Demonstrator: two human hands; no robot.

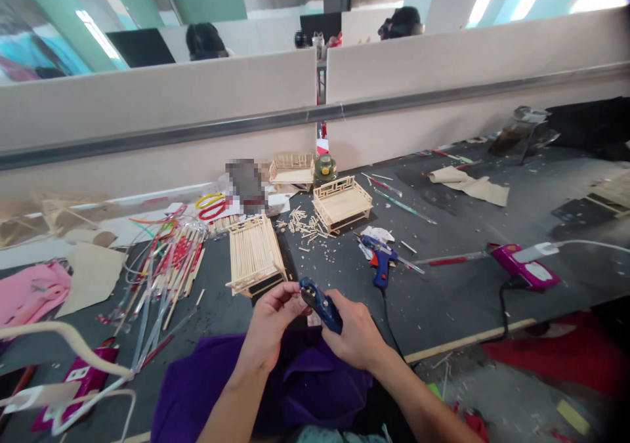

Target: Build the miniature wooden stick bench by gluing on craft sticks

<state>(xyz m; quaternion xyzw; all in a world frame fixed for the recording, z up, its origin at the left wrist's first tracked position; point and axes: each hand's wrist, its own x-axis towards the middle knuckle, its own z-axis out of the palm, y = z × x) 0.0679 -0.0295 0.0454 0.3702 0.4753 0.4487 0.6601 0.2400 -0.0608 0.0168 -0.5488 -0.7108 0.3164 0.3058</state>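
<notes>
My right hand (355,328) is wrapped round a pair of dark blue-handled pliers (322,304), held over the table's front edge. Close to the head of the pliers, my left hand (278,315) is closed in a pinch; what its fingertips hold is too small and hidden to make out. Just beyond my left hand stands a small bed-like frame of wooden sticks (256,253). Behind it to the right is a small bench-like stick model (343,203), with a similar stick model (291,169) farther back. Short cut stick pieces (305,225) lie scattered between them.
A blue glue gun (381,256) lies to the right, its cord running off the front edge. Bundled sticks (180,259) in plastic and red-handled scissors (212,209) are at left. Power strips (529,267) sit at both sides. A white partition (197,95) closes the back.
</notes>
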